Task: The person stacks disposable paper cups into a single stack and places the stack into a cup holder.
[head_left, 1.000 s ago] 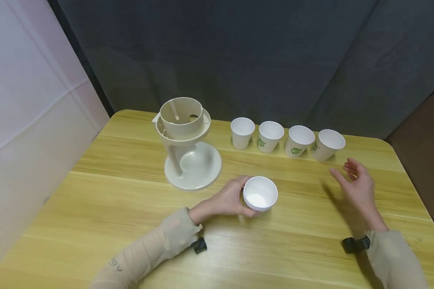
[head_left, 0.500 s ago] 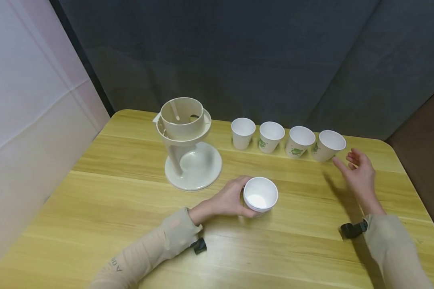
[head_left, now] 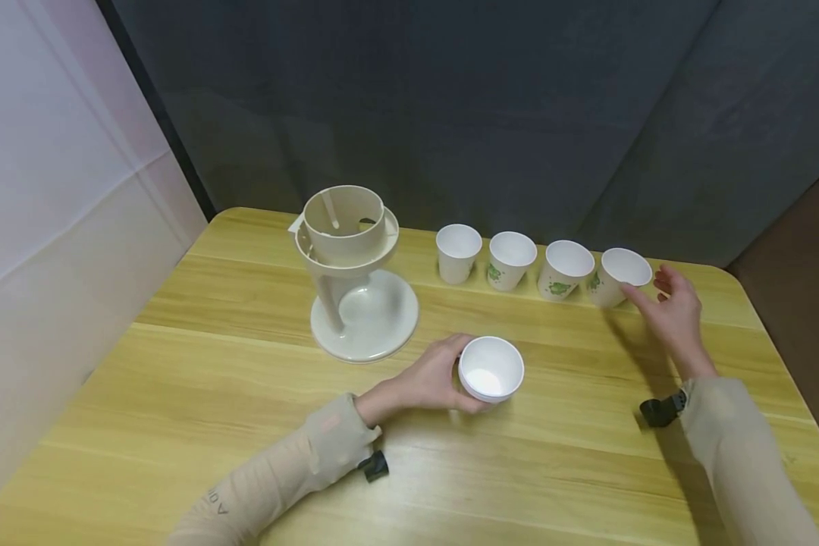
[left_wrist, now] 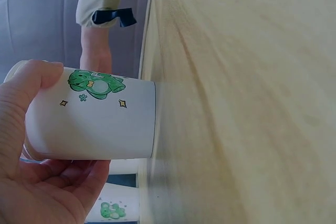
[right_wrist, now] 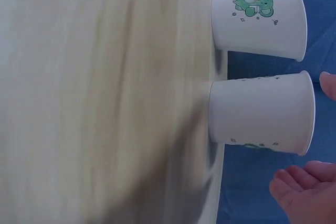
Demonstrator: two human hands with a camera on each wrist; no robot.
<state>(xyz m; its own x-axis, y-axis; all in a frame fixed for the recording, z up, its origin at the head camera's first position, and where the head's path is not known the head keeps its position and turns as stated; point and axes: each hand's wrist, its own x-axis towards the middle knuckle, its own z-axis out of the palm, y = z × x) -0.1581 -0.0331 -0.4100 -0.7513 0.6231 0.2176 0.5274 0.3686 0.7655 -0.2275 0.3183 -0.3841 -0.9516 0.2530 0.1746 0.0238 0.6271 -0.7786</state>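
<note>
End cup [head_left: 611,274] stands upright at right end of row [head_left: 551,274], just left of right hand [head_left: 676,322], nearer one; thumb and fingers spread, apart from cup. Left hand [head_left: 430,379] grips other cup [head_left: 491,369].

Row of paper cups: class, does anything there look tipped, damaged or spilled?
Nothing stands out: the four cups stand upright in a roughly straight row, their visible rims look undented, and no spill shows on the table around them.

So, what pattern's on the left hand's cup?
White cup with a green cartoon animal and yellow stars, best in the left wrist view.
</note>
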